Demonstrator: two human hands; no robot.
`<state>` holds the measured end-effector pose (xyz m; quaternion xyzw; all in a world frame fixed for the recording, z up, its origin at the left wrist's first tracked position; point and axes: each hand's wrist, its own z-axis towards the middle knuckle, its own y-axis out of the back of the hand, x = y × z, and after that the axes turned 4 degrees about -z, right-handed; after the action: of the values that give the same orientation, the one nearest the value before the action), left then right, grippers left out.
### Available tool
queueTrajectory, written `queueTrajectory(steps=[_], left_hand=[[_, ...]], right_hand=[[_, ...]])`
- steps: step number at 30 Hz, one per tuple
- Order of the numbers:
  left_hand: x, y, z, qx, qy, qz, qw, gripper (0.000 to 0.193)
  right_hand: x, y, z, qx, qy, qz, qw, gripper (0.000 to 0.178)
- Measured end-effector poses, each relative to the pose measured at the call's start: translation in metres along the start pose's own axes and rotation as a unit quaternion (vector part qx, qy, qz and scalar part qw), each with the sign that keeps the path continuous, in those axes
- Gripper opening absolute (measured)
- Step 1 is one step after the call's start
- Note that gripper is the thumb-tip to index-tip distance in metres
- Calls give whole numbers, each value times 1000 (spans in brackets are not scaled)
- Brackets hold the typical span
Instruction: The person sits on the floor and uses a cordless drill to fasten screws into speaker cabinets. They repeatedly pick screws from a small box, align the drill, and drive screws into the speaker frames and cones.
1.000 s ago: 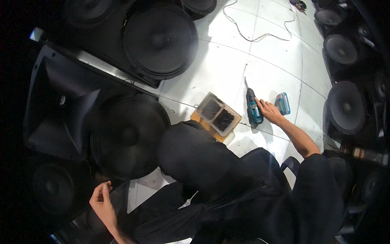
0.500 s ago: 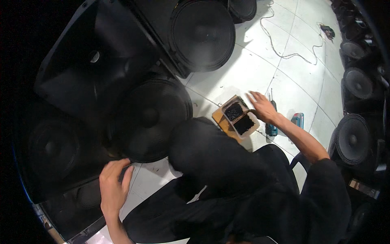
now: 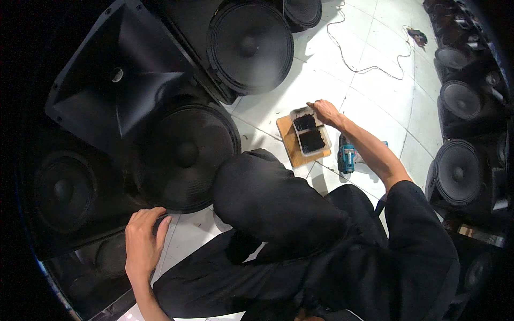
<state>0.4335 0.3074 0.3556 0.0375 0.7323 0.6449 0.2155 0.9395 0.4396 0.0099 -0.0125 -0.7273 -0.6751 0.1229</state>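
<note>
Head view: right hand (image 3: 327,113) pinches the far rim of the box (image 3: 316,154), seemingly for steadiness, while the left hand (image 3: 142,235), thumb spread, hovers near a speaker (image 3: 187,153).

a clear two-compartment box (image 3: 311,130), small black pieces (image 3: 312,142) in both sections, partly over a wooden board (image 3: 289,143)

Pale, large-format floor tiles (image 3: 383,99) with dark joints spread around a thin loose cable (image 3: 354,70). Strong white light glares off the tiling beside that cable. To its right, a row of black loudspeaker cabinets (image 3: 458,172) with round woofers runs into the distance; left of it, another black loudspeaker (image 3: 250,47) throws a soft-edged shadow toward it.
</note>
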Motion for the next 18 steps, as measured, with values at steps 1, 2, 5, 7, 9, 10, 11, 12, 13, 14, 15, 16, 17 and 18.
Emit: queueTrajectory(steps=[1,2,5,7,9,10,11,12,13,14,15,16,17,18], left_hand=[[-1,-1,3,-2,-4,-13,1000,18],[-4,-2,5,-1,-10,-25,1000,18],[-8,-5,6,20,-15,-54,998,18],[-11,-5,7,40,-8,-66,997,17],[-13,-7,11,69,-1,-75,995,17],[-14,-7,14,73,-5,-71,995,18],[-15,-10,15,75,-5,-67,995,18],[-14,-11,12,79,5,-58,995,18],[-14,-13,13,84,2,-63,994,19],[-14,-14,14,90,-1,-67,994,19],[-14,-16,15,95,-3,-72,993,19],[-14,-16,18,100,7,-74,992,20],[-14,-16,21,105,18,-76,991,20],[-15,-16,24,109,29,-79,990,20]], right_hand=[[2,7,2,-40,-5,-10,999,23],[4,16,0,-78,-12,-19,997,22],[23,35,-15,-101,-3,-43,994,14],[40,44,-35,72,13,-32,997,12],[43,14,-56,115,25,-68,991,10],[31,-22,-62,91,39,-72,992,10],[20,-49,-65,68,56,-77,993,10],[38,-41,-61,110,15,-78,991,9],[37,-40,-63,97,15,-71,993,9],[36,-38,-64,85,14,-64,994,9],[35,-37,-64,72,14,-58,996,8],[35,-35,-66,69,6,-56,996,8],[33,-36,-66,77,3,-44,996,8],[31,-35,-67,86,0,-32,996,8]])
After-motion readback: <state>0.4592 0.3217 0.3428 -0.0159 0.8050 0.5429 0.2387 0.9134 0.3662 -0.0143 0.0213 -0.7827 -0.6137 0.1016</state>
